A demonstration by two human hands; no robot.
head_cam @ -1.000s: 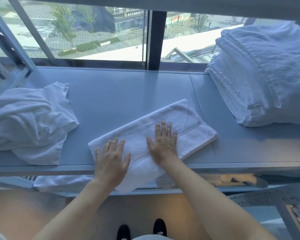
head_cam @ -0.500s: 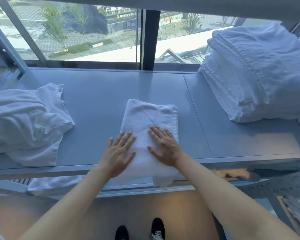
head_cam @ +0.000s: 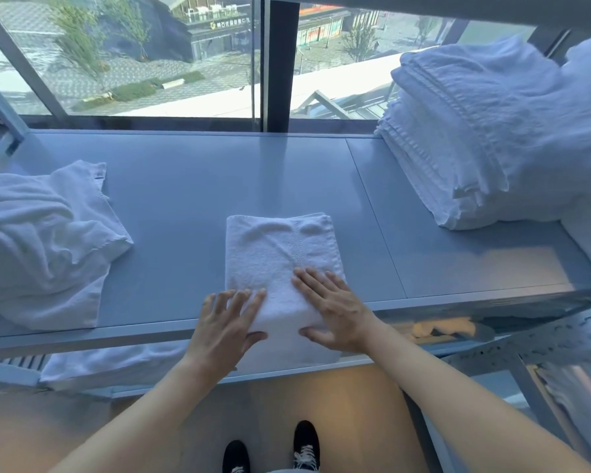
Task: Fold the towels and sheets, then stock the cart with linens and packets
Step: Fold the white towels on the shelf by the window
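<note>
White folded towel (head_cam: 280, 261), near edge hidden under left hand (head_cam: 226, 325) and right hand (head_cam: 335, 314).

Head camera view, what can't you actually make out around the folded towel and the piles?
- Folded towel: near end hangs over the table edge, covered by the left hand and right hand.
- Crumpled pile: cut by the left frame edge.
- Towel stack: cut by the right edge; count unclear.
</note>
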